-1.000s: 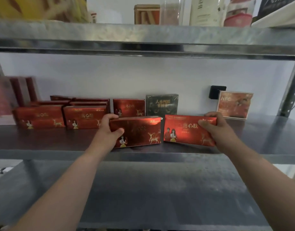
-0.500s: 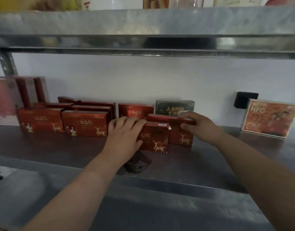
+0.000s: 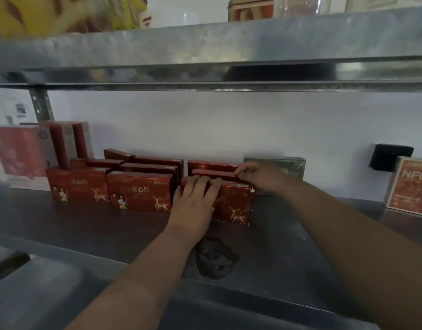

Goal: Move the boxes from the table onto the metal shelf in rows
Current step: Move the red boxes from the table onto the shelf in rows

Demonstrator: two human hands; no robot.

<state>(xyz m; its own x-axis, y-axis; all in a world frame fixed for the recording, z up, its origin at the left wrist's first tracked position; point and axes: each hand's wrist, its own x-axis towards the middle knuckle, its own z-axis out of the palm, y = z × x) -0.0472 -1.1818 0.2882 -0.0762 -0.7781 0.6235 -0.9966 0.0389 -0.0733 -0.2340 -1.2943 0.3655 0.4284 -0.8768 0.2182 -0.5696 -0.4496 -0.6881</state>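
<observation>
Left hand: the left hand (image 3: 195,206) lies flat against the front face of the front red box (image 3: 231,203), fingers (image 3: 206,184) curled over its top edge, palm pressing rather than gripping; nothing is lifted.
Right hand: the right hand (image 3: 262,176) reaches in from 4 o'clock, fingertips pinching the top edge of the second red box (image 3: 214,173), which stands just behind the front one. How tightly it pinches I cannot tell.
Task boxes: both stand upright on the metal shelf (image 3: 110,225), at about 12 o'clock from the left wrist, one touching the other front to back.
Finished rows: at 9 o'clock of the hands stand the middle row (image 3: 139,190) and the left row (image 3: 77,184), each several red boxes deep toward the wall.
Third row: a back red box (image 3: 212,164) is already against the wall, so the two handled boxes make this row three deep.
Neighbours: a dark green box (image 3: 291,164) sits at 3 o'clock of the row, partly behind the right hand; an orange NFC box (image 3: 410,186) stands well apart at the far right.
Step in hand: judged as seating and squaring the two boxes into the third row.
Next move: probably a push toward 12 o'clock to close any gap, lining the front face up with the middle row, then letting go with both hands.
Table: not in view, so I cannot tell how many boxes remain.
</observation>
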